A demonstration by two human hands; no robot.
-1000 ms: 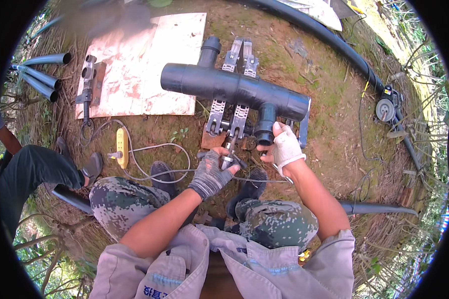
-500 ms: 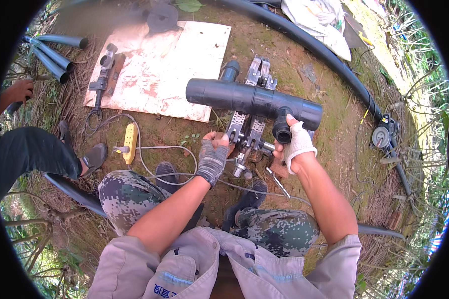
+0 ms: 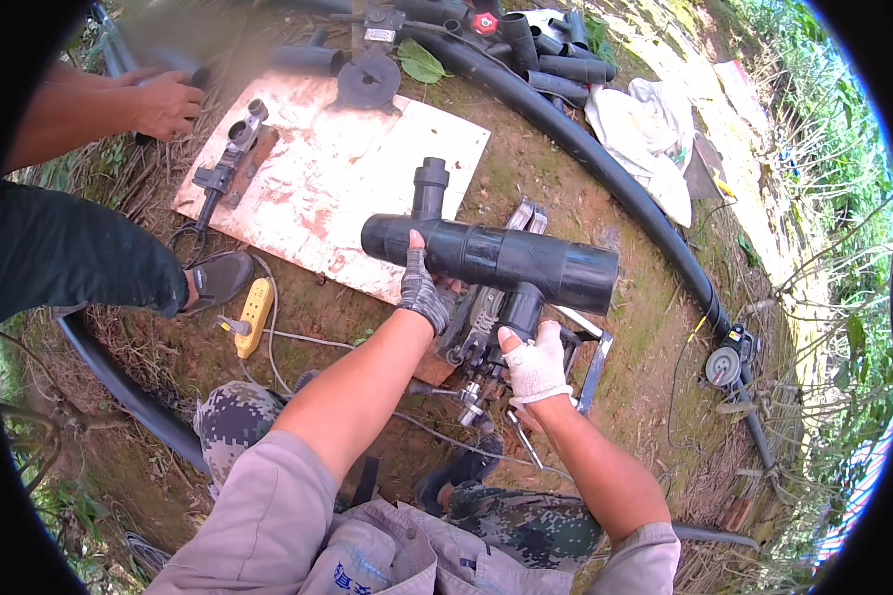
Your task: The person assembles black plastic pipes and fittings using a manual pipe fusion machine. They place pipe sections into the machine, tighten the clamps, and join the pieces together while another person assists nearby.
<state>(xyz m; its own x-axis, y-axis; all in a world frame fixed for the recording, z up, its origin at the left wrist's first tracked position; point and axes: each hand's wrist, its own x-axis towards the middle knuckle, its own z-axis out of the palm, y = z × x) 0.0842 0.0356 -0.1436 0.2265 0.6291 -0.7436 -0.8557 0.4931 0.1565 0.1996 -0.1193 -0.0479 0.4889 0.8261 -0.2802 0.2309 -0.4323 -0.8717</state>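
Observation:
A thick black plastic pipe [image 3: 486,256] with two short side branches lies across both my hands, above a metal pipe clamp [image 3: 478,332]. My left hand [image 3: 422,293], in a grey fingerless glove, grips the pipe's left part, thumb on top and fingers partly hidden beneath. In a white glove, my right hand [image 3: 538,367] is closed around the near branch [image 3: 522,307]. The far branch [image 3: 429,188] points away from me. Much of the clamp is hidden under the pipe, and its metal arms [image 3: 593,372] spread out on the right.
A white board [image 3: 318,198] lies beyond, bearing a black hand tool [image 3: 230,164]. Left of me are a yellow power strip [image 3: 254,317] and another person's hands [image 3: 169,104]. A long black pipe [image 3: 605,174] curves behind. Black fittings [image 3: 566,67] and a white sack [image 3: 650,139] lie far off.
My left hand has moved from the clamp up onto the pipe. The pipe has come up off the clamp and turned, and the clamp's arms now stand apart. The other person's hands reach further in.

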